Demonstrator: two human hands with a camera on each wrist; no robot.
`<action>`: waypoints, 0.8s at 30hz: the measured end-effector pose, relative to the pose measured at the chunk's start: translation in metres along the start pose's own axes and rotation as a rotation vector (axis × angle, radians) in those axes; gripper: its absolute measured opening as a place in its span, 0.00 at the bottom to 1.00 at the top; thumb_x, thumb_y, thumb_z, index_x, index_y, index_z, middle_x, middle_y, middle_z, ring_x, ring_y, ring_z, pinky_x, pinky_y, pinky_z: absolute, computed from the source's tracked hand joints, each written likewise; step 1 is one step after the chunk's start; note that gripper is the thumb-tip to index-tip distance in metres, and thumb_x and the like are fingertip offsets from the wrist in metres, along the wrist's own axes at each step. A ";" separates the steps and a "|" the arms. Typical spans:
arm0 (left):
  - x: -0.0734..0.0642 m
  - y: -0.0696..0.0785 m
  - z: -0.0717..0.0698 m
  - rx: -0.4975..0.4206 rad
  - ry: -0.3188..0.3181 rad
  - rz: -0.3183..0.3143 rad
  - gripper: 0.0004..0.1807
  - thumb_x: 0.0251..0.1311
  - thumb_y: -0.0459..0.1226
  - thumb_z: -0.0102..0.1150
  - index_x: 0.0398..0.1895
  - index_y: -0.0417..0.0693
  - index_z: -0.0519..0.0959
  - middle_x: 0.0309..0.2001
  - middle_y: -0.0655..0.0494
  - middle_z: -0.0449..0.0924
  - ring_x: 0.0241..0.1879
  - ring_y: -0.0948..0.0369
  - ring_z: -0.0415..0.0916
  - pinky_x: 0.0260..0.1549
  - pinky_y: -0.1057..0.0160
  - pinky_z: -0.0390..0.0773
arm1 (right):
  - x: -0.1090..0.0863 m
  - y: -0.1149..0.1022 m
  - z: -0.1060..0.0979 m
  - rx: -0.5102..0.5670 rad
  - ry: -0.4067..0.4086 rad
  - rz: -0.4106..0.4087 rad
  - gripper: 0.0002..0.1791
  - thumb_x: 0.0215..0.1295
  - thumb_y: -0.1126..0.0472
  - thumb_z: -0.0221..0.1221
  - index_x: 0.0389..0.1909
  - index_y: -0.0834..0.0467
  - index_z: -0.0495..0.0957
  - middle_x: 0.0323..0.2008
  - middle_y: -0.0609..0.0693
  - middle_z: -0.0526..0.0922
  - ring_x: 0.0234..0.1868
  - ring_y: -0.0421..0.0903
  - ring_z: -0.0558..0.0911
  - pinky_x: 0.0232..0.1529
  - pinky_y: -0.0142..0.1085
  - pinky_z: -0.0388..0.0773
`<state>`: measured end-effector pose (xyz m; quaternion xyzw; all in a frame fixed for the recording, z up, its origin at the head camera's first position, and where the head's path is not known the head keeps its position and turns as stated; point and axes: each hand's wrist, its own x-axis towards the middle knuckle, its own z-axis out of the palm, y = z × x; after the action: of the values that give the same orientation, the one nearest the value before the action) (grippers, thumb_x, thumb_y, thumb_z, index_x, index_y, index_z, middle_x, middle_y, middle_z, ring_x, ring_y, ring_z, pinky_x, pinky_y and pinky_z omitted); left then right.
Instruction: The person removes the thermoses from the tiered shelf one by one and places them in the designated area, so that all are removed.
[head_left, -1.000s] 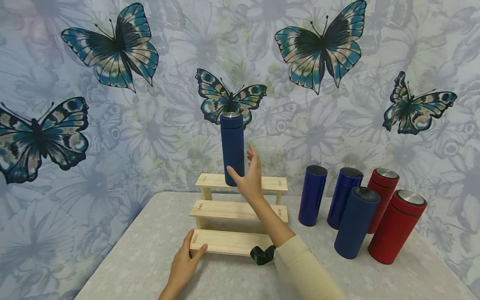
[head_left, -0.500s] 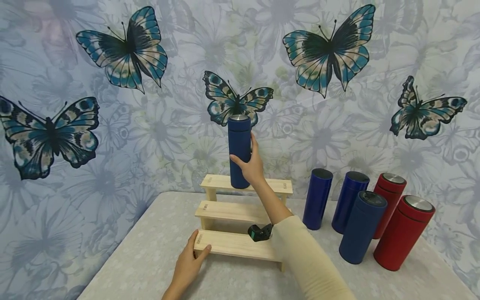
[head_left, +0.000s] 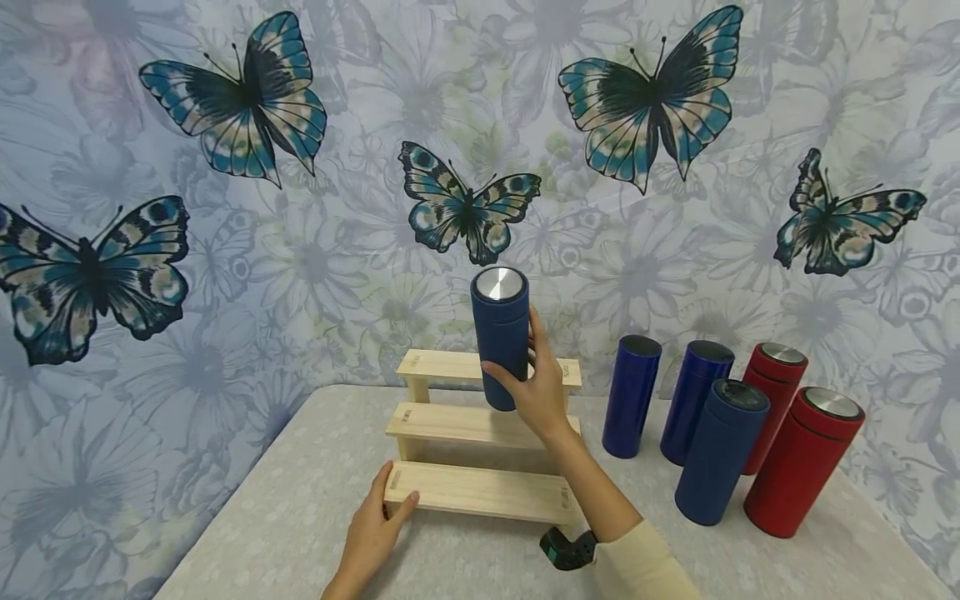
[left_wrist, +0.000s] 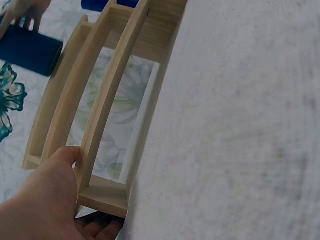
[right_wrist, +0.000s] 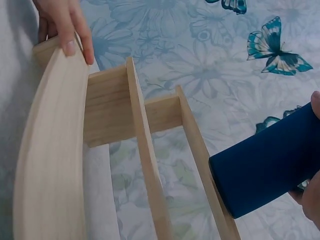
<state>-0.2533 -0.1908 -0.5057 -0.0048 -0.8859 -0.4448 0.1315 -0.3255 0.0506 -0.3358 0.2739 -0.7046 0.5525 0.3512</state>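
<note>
My right hand (head_left: 536, 387) grips a matte dark blue thermos bottle (head_left: 501, 333) by its lower half, thumb on the near side. Its round silver lid tips toward the head camera. In the head view the bottle overlaps the top and middle shelves of a three-tier wooden stand (head_left: 450, 423); in the right wrist view the bottle's base (right_wrist: 225, 187) overlaps the top shelf's edge. At the stand's lower left, my left hand (head_left: 372, 525) pinches the end of the bottom shelf (head_left: 480, 490), thumb on its front edge, with other fingers partly hidden underneath.
Right of the stand are two glossy blue bottles (head_left: 632, 396), a matte blue bottle (head_left: 720, 454) and two red bottles (head_left: 806, 462), all upright on the pale table (head_left: 262, 517). A butterfly-print backdrop (head_left: 337, 275) rises behind. A black device (head_left: 567, 548) is at my right wrist.
My right hand's fingers, spread beside the bottle earlier, have closed round it. Hand and bottle have come off the top shelf, toward me and slightly right, the lid tilting into view. Left hand keeps its hold.
</note>
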 end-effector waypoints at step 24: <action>0.002 0.001 0.000 0.036 -0.027 -0.004 0.45 0.61 0.58 0.49 0.70 0.37 0.47 0.62 0.29 0.59 0.54 0.36 0.67 0.45 0.43 0.74 | -0.112 0.060 -0.133 -0.168 0.216 0.281 0.56 0.51 0.70 0.67 0.72 0.41 0.41 0.65 0.62 0.60 0.61 0.60 0.65 0.53 0.62 0.64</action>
<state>-0.2549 -0.1905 -0.5047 -0.0064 -0.8954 -0.4290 0.1187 -0.2786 0.1936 -0.4412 0.0816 -0.7378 0.5614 0.3659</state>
